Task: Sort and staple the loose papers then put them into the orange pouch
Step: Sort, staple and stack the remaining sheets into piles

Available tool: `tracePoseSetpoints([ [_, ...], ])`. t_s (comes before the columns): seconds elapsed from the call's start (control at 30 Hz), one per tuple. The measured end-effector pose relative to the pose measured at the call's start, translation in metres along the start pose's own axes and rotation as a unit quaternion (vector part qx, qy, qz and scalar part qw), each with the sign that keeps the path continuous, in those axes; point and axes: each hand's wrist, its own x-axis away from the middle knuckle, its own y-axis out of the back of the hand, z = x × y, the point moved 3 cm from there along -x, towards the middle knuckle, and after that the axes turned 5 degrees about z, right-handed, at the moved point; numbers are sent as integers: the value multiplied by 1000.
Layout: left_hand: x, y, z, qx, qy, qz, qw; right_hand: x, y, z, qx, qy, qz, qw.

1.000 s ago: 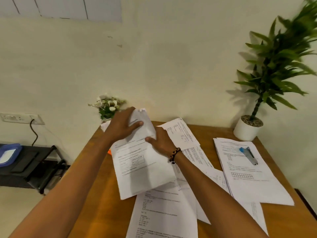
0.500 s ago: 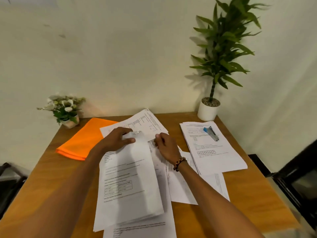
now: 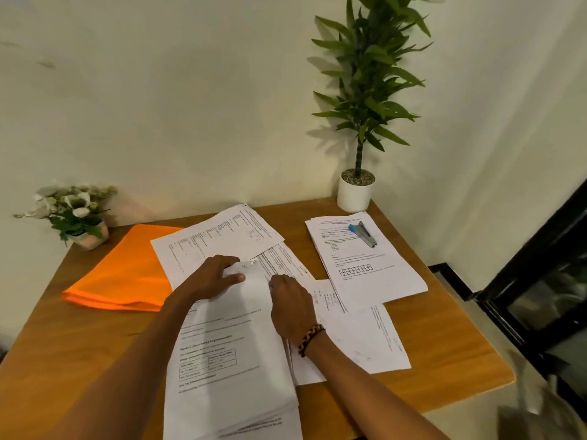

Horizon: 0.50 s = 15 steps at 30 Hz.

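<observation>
A thick stack of printed papers (image 3: pixel 232 360) lies on the wooden table (image 3: pixel 79 338) in front of me. My left hand (image 3: pixel 212 277) grips its far left corner, thumb on top. At the stack's far right edge my right hand (image 3: pixel 292 303), wearing a beaded bracelet, holds the sheets with curled fingers. The flat orange pouch (image 3: pixel 124 274) lies to the left, partly under a loose sheet (image 3: pixel 216 239). A blue and grey stapler (image 3: pixel 362 233) rests on a separate paper pile (image 3: pixel 365 265) at the back right. More loose sheets (image 3: pixel 359 338) lie under my right forearm.
A tall green plant in a white pot (image 3: pixel 355 192) stands at the table's back right corner. A small flower pot (image 3: pixel 79 217) sits at the back left. The wall runs right behind the table. A dark frame (image 3: pixel 540 281) stands beyond the right edge.
The stack, raised at its far end a second ago, now lies flat and nearer to me. Both hands stay at its far end. The view has swung, bringing the orange pouch into sight.
</observation>
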Motion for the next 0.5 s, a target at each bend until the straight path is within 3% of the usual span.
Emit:
tracePoseSetpoints([
  [0.2,2,1,-2,-11,13,20,1000,-11,9,-5,-47,-46,-33,997],
  [0.3,3,3,-5,-10,8,24,1000,-24,19,-17,12,-110,-30,993],
  [0.4,4,5,-5,-10,14,23,1000,-38,26,-26,66,-195,55,977],
  [0.5,6,3,-6,-2,19,25,999,-57,19,-35,3,-279,107,954],
])
